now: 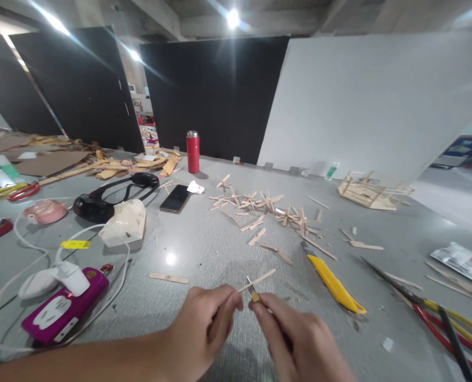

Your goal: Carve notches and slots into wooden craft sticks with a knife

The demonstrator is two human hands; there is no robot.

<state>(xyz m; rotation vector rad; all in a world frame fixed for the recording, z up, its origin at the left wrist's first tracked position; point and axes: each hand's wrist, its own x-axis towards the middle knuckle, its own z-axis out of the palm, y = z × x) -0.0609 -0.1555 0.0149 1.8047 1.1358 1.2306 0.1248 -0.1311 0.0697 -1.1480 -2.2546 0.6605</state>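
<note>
My left hand (204,323) pinches one end of a thin wooden stick (259,279), which points up and to the right above the grey table (204,244). My right hand (295,339) is closed round a small knife (252,291); its blade tip touches the stick close to my left fingers. Both hands hover low over the table's near edge. A yellow utility knife (335,286) lies just right of them. A scattered pile of wooden sticks (259,209) covers the middle of the table.
A purple power bank (66,307) with white cables lies at left, near a black headset (112,196) and a dark phone (175,198). A red bottle (192,152) stands at the back. A small stick structure (363,192) sits far right; pliers and scissors (427,307) lie near right.
</note>
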